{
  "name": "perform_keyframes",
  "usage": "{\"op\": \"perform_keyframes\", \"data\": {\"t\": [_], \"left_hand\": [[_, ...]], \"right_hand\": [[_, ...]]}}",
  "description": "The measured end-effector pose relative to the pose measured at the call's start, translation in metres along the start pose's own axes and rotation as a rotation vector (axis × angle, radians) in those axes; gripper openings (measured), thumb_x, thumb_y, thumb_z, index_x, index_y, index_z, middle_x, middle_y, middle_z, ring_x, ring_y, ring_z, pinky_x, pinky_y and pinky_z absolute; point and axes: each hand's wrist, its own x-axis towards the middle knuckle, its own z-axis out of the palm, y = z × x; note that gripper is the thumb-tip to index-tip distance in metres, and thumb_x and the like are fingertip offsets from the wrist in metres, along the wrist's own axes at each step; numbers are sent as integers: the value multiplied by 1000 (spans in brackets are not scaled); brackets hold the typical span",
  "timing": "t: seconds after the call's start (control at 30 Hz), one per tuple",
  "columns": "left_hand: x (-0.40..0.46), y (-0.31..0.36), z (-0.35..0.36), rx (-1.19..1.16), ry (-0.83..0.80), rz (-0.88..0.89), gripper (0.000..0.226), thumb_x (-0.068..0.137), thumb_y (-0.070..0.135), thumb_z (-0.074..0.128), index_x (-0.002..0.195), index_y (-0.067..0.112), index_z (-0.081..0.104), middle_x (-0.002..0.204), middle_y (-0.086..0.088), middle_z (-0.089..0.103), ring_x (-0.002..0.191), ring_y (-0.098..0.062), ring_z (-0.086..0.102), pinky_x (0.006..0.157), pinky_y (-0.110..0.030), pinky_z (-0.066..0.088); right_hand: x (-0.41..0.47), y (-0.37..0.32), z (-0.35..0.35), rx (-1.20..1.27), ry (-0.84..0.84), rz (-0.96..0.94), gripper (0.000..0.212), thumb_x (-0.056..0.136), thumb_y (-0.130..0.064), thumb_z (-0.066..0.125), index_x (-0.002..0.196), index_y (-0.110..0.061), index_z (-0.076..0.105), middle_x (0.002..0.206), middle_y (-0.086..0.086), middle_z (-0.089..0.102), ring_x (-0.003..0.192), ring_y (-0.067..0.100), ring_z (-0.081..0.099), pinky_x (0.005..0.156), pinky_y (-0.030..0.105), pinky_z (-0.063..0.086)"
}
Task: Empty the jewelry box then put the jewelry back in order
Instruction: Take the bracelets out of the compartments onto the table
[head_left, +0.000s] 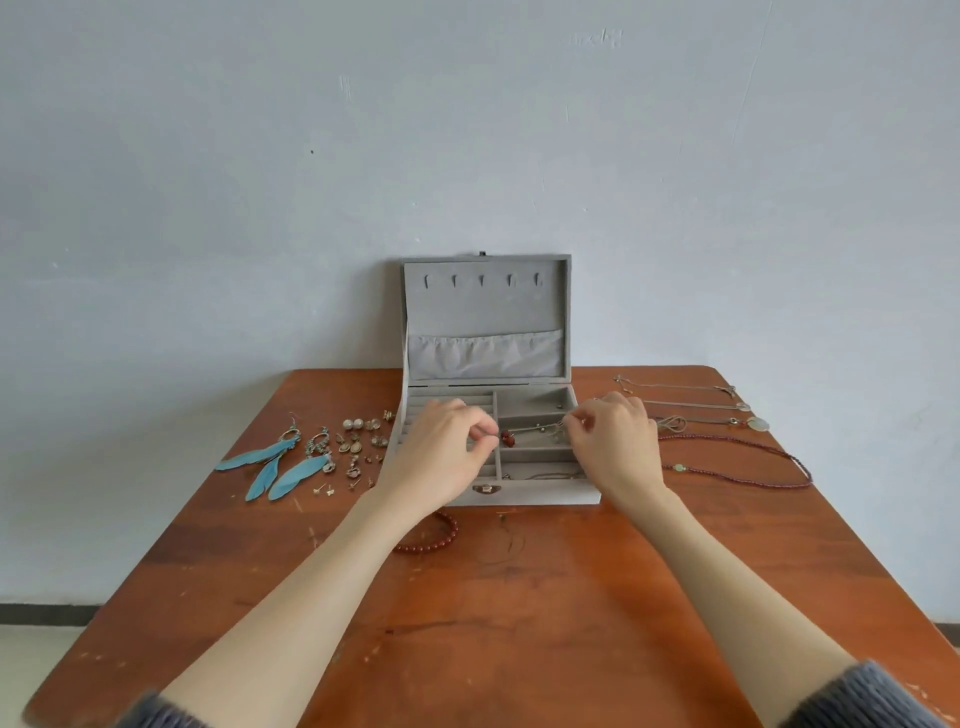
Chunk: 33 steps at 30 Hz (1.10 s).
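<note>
A grey velvet jewelry box (535, 498) stands open on the wooden table, its lid leaning back against the wall. Over its middle compartments both hands hold a thin chain with red beads (511, 437) stretched between them. My left hand (449, 449) pinches the beaded end. My right hand (610, 434) pinches the other end. Another chain (545, 475) lies in the front right compartment. Blue feather earrings (275, 465) and several small earrings (358, 441) lie left of the box. Necklaces (727, 421) lie to its right, among them a dark red beaded one (779, 467).
A red bead bracelet (439, 535) lies on the table (519, 623) in front of the box, partly under my left forearm. The lid's inside has several hooks (480, 280) and a fabric pocket (485, 356). The wall stands right behind the box.
</note>
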Motion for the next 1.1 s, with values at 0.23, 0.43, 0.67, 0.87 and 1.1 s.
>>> {"op": "perform_keyframes", "data": {"t": [0.23, 0.43, 0.67, 0.87, 1.1], "left_hand": [[29, -1, 28, 20, -46, 0, 30, 93, 25, 52, 119, 13, 61, 112, -1, 51, 111, -14, 43, 90, -21, 34], [36, 3, 33, 22, -14, 0, 30, 92, 25, 53, 120, 15, 60, 112, -1, 52, 112, -15, 41, 93, -24, 35], [34, 16, 27, -168, 3, -50, 21, 91, 25, 56, 109, 17, 63, 99, 6, 49, 95, -9, 45, 78, -12, 29], [14, 28, -7, -621, -74, -223, 7, 91, 17, 53, 92, 17, 61, 93, 7, 69, 85, -3, 60, 69, -11, 45], [-24, 42, -29, -758, -138, -369, 13, 91, 6, 53, 87, 17, 60, 78, 2, 70, 65, -7, 61, 55, -16, 45]], "right_hand": [[29, -6, 10, -364, -225, -23, 35, 89, -42, 52, 109, -16, 65, 125, 8, 47, 123, 28, 35, 101, 43, 28], [33, -3, 10, -275, -199, -40, 22, 89, -28, 54, 104, -17, 67, 117, 7, 51, 117, 27, 39, 97, 43, 27], [30, -13, -11, 249, -165, -96, 10, 85, -23, 62, 87, -15, 67, 94, 2, 60, 93, 19, 51, 81, 28, 39], [9, -26, -42, 550, -254, -25, 12, 87, -19, 60, 86, -9, 66, 76, 0, 66, 68, 9, 57, 65, 21, 45], [-28, -32, -64, 778, -414, 133, 7, 89, -10, 56, 84, -9, 61, 68, 1, 63, 64, 12, 57, 61, 20, 43]]}}
